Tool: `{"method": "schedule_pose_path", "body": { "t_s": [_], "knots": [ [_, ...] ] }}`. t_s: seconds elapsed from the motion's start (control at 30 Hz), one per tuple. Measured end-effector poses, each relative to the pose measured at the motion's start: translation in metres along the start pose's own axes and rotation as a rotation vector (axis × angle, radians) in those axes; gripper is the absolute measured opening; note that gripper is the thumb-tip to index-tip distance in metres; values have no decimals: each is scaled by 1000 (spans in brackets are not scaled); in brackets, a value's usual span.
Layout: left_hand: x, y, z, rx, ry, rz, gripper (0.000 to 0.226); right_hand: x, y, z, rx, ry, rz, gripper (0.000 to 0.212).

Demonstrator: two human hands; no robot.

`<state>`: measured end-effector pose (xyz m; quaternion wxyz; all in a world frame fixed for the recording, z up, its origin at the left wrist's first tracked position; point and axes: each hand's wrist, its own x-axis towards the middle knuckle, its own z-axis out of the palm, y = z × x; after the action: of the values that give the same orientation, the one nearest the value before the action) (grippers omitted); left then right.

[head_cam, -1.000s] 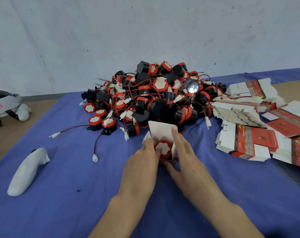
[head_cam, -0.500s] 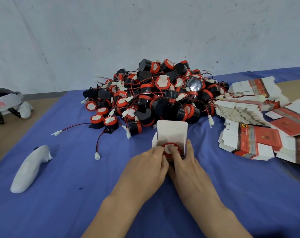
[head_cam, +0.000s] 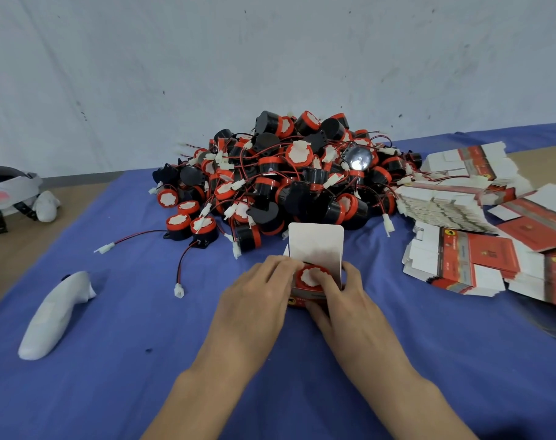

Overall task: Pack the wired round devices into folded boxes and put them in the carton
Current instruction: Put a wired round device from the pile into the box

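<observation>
- Left hand [head_cam: 257,300], mine: bare, seen from the back, knuckles showing.
- Right hand [head_cam: 343,301], mine: bare likewise.
- Left forearm [head_cam: 206,389]: uncovered down to the frame's lower edge.
- Right forearm [head_cam: 407,389]: uncovered the same way.
- Nails: too small to judge.

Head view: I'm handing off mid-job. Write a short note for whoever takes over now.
The left hand grips the box at its left side. The right hand grips its right side, a finger on the round device sitting in its mouth.
The pile of devices lies behind, flat boxes to the right; no carton in view.
Done: device in. Left: close the upright flap, carton it, repeat.
</observation>
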<state>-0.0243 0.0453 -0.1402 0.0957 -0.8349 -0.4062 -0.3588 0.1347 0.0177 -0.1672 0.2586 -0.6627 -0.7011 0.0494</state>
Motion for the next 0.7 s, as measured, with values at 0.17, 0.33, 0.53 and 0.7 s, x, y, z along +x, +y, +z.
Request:
{"method": "schedule_pose_path", "body": {
  "t_s": [0.17, 0.33, 0.53, 0.7],
  "knots": [
    [5, 7, 1, -264, 84, -202, 19, -1, 1, -1, 0, 2, 4, 46],
    [11, 16, 1, -570, 103, -365, 19, -1, 3, -3, -7, 4, -7, 43],
    [13, 7, 4, -46, 38, -118, 16, -1, 5, -5, -10, 20, 5, 43],
    [11, 8, 6, 272, -156, -64, 42, 0, 3, -5, -62, 10, 10, 41]
  ]
}}
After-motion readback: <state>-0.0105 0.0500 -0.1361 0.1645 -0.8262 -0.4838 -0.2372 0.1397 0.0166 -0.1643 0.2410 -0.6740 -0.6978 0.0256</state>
